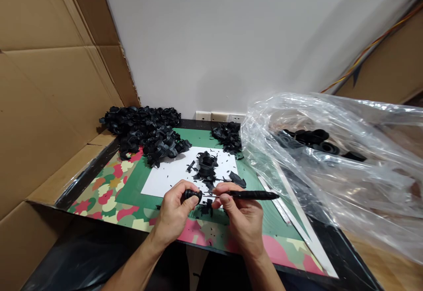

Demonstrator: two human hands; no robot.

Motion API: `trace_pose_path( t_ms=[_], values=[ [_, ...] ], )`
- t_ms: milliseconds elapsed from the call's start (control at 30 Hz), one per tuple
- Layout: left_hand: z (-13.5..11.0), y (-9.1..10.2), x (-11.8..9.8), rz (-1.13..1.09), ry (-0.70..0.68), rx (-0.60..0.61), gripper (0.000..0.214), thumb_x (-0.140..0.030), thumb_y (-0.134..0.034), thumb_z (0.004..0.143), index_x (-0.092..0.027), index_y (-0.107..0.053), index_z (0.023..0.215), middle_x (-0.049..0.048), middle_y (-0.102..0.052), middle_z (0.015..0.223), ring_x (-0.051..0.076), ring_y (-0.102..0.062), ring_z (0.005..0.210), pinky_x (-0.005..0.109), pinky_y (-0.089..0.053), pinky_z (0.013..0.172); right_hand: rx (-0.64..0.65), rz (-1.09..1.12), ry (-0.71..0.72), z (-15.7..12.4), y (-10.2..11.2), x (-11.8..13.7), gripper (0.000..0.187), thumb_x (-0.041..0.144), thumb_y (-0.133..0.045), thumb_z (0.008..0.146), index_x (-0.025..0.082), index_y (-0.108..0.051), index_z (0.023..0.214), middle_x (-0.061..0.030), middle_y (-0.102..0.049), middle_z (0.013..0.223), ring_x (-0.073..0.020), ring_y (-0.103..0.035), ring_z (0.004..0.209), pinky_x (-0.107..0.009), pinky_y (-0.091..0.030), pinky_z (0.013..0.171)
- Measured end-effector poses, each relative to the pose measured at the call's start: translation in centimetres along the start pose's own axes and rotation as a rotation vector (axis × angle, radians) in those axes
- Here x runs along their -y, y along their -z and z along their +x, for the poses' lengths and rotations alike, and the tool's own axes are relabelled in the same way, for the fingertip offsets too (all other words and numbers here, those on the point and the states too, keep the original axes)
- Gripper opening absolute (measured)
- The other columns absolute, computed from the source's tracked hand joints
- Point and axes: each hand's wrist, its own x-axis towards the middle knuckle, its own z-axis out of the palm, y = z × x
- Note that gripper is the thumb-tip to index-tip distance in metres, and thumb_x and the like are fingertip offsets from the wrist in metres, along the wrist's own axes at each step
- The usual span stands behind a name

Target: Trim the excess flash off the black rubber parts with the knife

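Note:
My left hand [176,214] is closed around a small round black rubber part [192,194], held above the near edge of the table. My right hand [238,217] grips a slim black knife [254,195] like a pen, its tip pointing left at the part. Just beyond the hands lies a small heap of ribbed black rubber parts [206,166] on a white sheet [165,178]. Black trimmings [205,209] are scattered under the hands.
A large pile of black rubber parts [142,128] lies at the back left, a smaller pile of scraps [228,136] at the back centre. A clear plastic bag [330,159] holding black rings spreads over the right. Cardboard [49,106] walls the left. A green mat [139,174] covers the table.

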Motion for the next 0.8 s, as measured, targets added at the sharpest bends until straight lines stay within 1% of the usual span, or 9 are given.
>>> trace_pose_path(
  t_ms=[167,233,300,367,433,500,633,700,800],
  values=[
    [-0.2,-0.1,-0.4,0.136,-0.135,-0.053,0.007,-0.018,-0.060,0.074,-0.019,-0.065,0.079,0.0019,-0.061,0.076,0.016,-0.053,0.068,0.026,-0.043,0.063,-0.021,0.018,-0.049,-0.1,-0.2,0.6,0.027,0.045,-0.070,0.076,0.018,-0.067,0.076,-0.0041,-0.065,0.078,-0.0123,-0.058,0.049,-0.028,-0.051,0.049],
    [-0.3,-0.1,-0.3,0.178,-0.190,-0.080,0.008,-0.016,-0.059,0.074,-0.019,-0.065,0.079,0.0022,-0.062,0.078,0.017,-0.055,0.072,0.027,-0.044,0.068,-0.024,0.027,-0.115,-0.1,-0.2,0.9,0.033,0.050,-0.068,0.076,0.017,-0.064,0.071,-0.0029,-0.062,0.069,-0.0107,-0.054,0.046,-0.025,-0.046,0.044],
    [-0.3,0.0,-0.2,0.196,-0.234,-0.094,0.010,-0.014,-0.059,0.074,-0.020,-0.065,0.080,0.0024,-0.063,0.080,0.017,-0.056,0.076,0.027,-0.045,0.071,0.020,0.007,-0.236,-0.1,-0.1,1.0,0.039,0.053,-0.065,0.077,0.016,-0.061,0.068,-0.0001,-0.056,0.055,-0.0090,-0.047,0.041,-0.022,-0.038,0.040],
    [-0.3,0.1,-0.1,0.197,-0.258,-0.089,0.011,-0.013,-0.059,0.075,-0.020,-0.065,0.082,0.0028,-0.063,0.083,0.018,-0.057,0.080,0.027,-0.045,0.074,0.107,-0.033,-0.358,0.0,-0.2,1.0,0.041,0.055,-0.065,0.076,0.015,-0.061,0.068,0.0034,-0.048,0.045,-0.0077,-0.040,0.039,-0.020,-0.031,0.039],
    [-0.2,0.1,0.1,0.185,-0.271,-0.075,0.013,-0.012,-0.059,0.076,-0.020,-0.064,0.084,0.0031,-0.063,0.085,0.018,-0.057,0.083,0.027,-0.045,0.075,0.187,-0.061,-0.432,0.0,-0.6,1.0,0.041,0.055,-0.066,0.075,0.014,-0.061,0.069,0.0051,-0.045,0.044,-0.0069,-0.038,0.039,-0.020,-0.029,0.039],
    [-0.1,0.1,0.2,0.162,-0.275,-0.062,0.013,-0.011,-0.059,0.076,-0.019,-0.065,0.084,0.0032,-0.063,0.086,0.018,-0.058,0.084,0.027,-0.045,0.076,0.225,-0.061,-0.452,0.1,-1.1,0.9,0.039,0.052,-0.066,0.074,0.014,-0.060,0.069,0.0057,-0.045,0.046,-0.0065,-0.037,0.039,-0.020,-0.028,0.039],
    [0.0,0.0,0.3,0.024,-0.197,-0.033,0.010,-0.015,-0.064,0.074,-0.018,-0.067,0.082,0.0029,-0.063,0.084,0.017,-0.058,0.082,0.026,-0.045,0.076,0.173,-0.024,-0.465,0.1,-2.2,0.6,0.031,0.044,-0.065,0.072,0.015,-0.059,0.063,0.0061,-0.045,0.046,-0.0055,-0.036,0.037,-0.019,-0.026,0.037],
    [0.1,-0.1,0.3,-0.110,-0.089,-0.023,0.010,-0.019,-0.068,0.071,-0.017,-0.068,0.081,0.0024,-0.064,0.080,0.015,-0.057,0.075,0.025,-0.046,0.070,0.130,0.012,-0.491,0.1,-2.5,0.4,0.028,0.040,-0.065,0.069,0.015,-0.058,0.060,0.0063,-0.045,0.044,-0.0050,-0.034,0.034,-0.019,-0.024,0.035],
    [0.1,-0.3,0.4,-0.304,0.074,-0.023,0.018,-0.025,-0.075,0.065,-0.015,-0.068,0.079,0.0004,-0.062,0.069,0.011,-0.052,0.059,0.020,-0.042,0.055,0.068,0.089,-0.530,0.0,-2.8,0.1,0.026,0.038,-0.066,0.064,0.015,-0.056,0.056,0.0066,-0.045,0.039,-0.0042,-0.032,0.030,-0.019,-0.022,0.034]
  ],
)
